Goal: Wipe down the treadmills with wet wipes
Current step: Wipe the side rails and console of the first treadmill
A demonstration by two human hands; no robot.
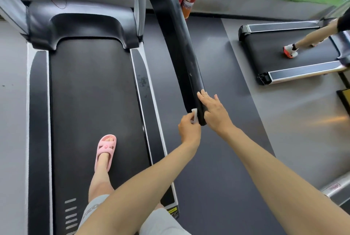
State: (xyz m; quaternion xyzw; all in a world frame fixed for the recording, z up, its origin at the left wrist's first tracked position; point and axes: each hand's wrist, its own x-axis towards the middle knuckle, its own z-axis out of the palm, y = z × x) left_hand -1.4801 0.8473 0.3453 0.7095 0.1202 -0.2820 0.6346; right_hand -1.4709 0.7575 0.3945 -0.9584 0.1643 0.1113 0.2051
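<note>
I stand on a treadmill whose black belt (91, 92) runs below me. Its long black handrail (176, 41) slants from the top centre down to the middle of the view. My left hand (188, 130) pinches a small white wet wipe (194, 118) against the left side of the rail's near end. My right hand (214, 111) lies on the right side of that same end, fingers straight and flat on the rail.
My foot in a pink slipper (105, 149) is on the belt. Two red fire extinguishers (186, 0) stand against the far wall. On a second treadmill (291, 55) at the right another person's leg and white shoe (290, 51) are in view. Dark floor mat (217, 159) lies between the machines.
</note>
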